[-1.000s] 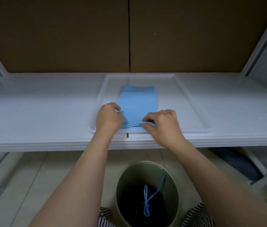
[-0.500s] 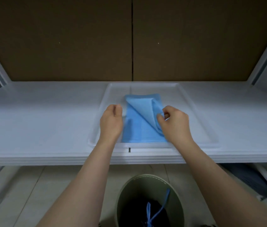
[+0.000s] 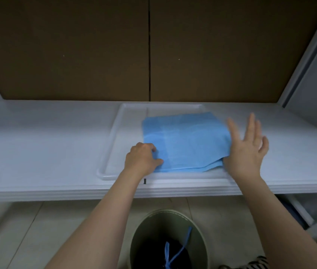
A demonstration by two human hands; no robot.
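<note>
Nearest, below the shelf edge: a grey-green waste bin (image 3: pixel 144 230) on the tiled floor, a blue strip (image 3: pixel 168 253) seen inside it against dark contents. A scrap of striped fabric (image 3: pixel 250 265) is noted at the bottom right. Both bare forearms are extended up from the lower edge over the white shelf (image 3: pixel 46 144). A small black mark (image 3: pixel 145 181) is seen on the shelf's front lip. On the shelf a shallow white tray (image 3: pixel 126 136) is set, its near rim close to the lip. The blue cloth (image 3: pixel 184 140) lies flat inside the tray, towards its right half, with layers showing at the near-right corner. Its near-left corner is held by the left hand (image 3: pixel 142 160), fingers curled, thumb laid on the fabric. The right hand (image 3: pixel 247 150) is spread wide and flat at the cloth's right edge, fingers blurred; contact cannot be told. Farthest, brown cardboard panels (image 3: pixel 76 55) form the back wall, a dark vertical seam between them.
</note>
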